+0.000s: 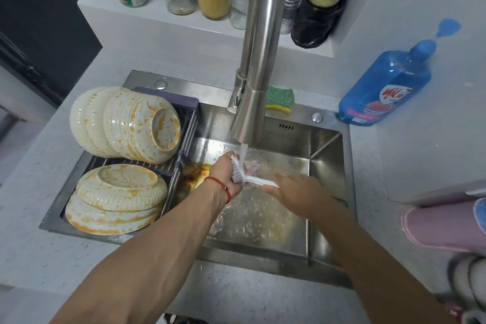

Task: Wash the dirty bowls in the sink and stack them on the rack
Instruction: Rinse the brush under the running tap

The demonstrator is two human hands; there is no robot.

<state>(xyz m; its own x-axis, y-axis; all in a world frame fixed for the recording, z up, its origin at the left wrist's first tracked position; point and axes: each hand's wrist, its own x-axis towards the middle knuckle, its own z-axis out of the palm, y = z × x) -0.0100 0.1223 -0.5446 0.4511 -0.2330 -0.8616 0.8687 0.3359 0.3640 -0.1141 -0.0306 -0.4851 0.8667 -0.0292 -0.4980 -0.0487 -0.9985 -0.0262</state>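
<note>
Two hands (226, 176) (294, 192), brush (247, 176) lying crosswise

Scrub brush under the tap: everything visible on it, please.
The scrub brush looks like white plastic, with a pale bristled head and a straight handle. It lies roughly level over the sink basin, directly under the running water. The left hand grips the head end; the right hand holds the handle end. It is wet; bristle detail is blurred.
</note>
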